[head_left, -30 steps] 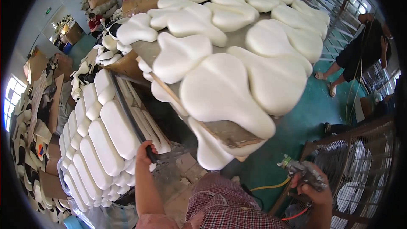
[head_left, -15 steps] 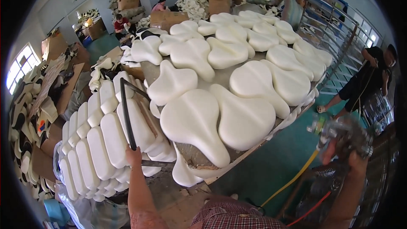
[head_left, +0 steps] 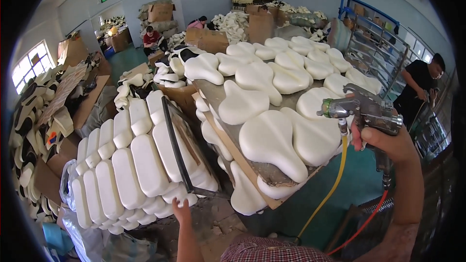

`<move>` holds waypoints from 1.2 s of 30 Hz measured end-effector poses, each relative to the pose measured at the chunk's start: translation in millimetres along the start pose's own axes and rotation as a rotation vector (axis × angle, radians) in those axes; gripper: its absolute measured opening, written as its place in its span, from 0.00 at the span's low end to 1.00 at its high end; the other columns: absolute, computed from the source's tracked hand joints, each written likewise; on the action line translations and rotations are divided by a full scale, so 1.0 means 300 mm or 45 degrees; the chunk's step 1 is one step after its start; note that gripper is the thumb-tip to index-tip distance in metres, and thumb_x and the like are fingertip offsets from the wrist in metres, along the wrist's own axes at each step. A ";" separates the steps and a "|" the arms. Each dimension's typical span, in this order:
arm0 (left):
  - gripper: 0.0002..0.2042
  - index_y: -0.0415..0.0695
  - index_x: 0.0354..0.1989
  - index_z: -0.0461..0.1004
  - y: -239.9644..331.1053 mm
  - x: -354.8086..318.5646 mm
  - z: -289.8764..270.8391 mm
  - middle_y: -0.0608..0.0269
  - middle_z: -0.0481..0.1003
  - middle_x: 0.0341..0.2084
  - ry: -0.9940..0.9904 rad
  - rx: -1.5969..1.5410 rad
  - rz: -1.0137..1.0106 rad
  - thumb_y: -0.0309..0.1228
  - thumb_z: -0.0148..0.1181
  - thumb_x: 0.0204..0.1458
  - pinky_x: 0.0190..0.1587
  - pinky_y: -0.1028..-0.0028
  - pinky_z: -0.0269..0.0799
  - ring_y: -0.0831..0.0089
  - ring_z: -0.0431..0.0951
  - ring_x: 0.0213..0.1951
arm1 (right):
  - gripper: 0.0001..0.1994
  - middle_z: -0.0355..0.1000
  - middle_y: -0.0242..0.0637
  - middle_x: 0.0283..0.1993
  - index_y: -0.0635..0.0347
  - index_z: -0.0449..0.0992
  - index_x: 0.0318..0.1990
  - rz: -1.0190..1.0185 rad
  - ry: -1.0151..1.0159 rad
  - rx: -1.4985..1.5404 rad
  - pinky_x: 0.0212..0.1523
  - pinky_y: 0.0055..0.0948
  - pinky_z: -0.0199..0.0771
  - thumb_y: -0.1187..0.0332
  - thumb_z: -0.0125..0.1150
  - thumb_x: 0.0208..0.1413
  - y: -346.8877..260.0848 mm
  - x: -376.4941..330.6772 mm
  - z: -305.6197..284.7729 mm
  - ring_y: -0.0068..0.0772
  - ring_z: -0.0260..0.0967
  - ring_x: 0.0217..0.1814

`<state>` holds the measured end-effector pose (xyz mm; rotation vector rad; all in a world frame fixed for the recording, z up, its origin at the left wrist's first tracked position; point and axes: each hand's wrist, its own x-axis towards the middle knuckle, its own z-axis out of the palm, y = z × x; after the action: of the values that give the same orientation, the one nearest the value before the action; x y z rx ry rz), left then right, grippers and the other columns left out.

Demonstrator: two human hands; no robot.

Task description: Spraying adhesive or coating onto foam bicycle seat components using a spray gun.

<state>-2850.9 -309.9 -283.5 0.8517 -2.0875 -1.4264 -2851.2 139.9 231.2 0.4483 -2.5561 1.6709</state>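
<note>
My right hand (head_left: 383,144) grips a metal spray gun (head_left: 365,109), raised over the right part of a board (head_left: 276,173). A yellow hose (head_left: 331,189) and a red hose (head_left: 357,228) run down from the gun. White foam bicycle saddles (head_left: 269,143) cover the board, their narrow noses pointing various ways. My left hand (head_left: 182,211) has its fingers apart and holds nothing. It is just below the lower corner of a black metal bar (head_left: 175,140). That bar stands at the end of a stack of oblong white foam pads (head_left: 127,177).
Loose foam pieces and cardboard pile up along the left wall (head_left: 48,131). Cardboard boxes (head_left: 207,40) and two seated people are at the back. A metal rack (head_left: 376,43) stands at the far right, with another person (head_left: 416,85) standing before it.
My left hand has let go of the black bar and dropped lower. My right hand has brought the spray gun up and left, over the saddles. The whole view has shifted.
</note>
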 end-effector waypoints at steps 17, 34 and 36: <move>0.20 0.42 0.55 0.64 1.395 -0.759 0.251 0.61 0.75 0.36 -1.899 -0.717 0.846 0.21 0.53 0.52 0.39 0.76 0.70 0.77 0.74 0.34 | 0.10 0.71 0.32 0.24 0.64 0.73 0.31 -0.050 -0.095 -0.006 0.30 0.21 0.67 0.65 0.60 0.50 0.093 0.041 -0.176 0.21 0.68 0.26; 0.09 0.36 0.44 0.70 1.530 -1.064 0.587 0.64 0.72 0.34 -1.922 -1.370 0.402 0.23 0.52 0.55 0.34 0.80 0.67 0.80 0.70 0.31 | 0.09 0.71 0.33 0.26 0.63 0.73 0.31 0.038 -0.196 0.331 0.33 0.22 0.66 0.65 0.58 0.53 0.147 0.011 -0.266 0.24 0.69 0.30; 0.09 0.36 0.44 0.70 1.514 -1.029 0.555 0.62 0.72 0.34 -1.857 -1.275 0.473 0.21 0.51 0.54 0.34 0.78 0.68 0.78 0.71 0.31 | 0.09 0.71 0.33 0.24 0.63 0.74 0.30 0.011 -0.130 0.188 0.32 0.20 0.65 0.65 0.58 0.53 0.151 0.024 -0.269 0.22 0.68 0.28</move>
<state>-2852.4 139.9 73.0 -1.2330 -1.5080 -2.7606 -2879.3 228.1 225.7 0.5457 -2.5165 1.8956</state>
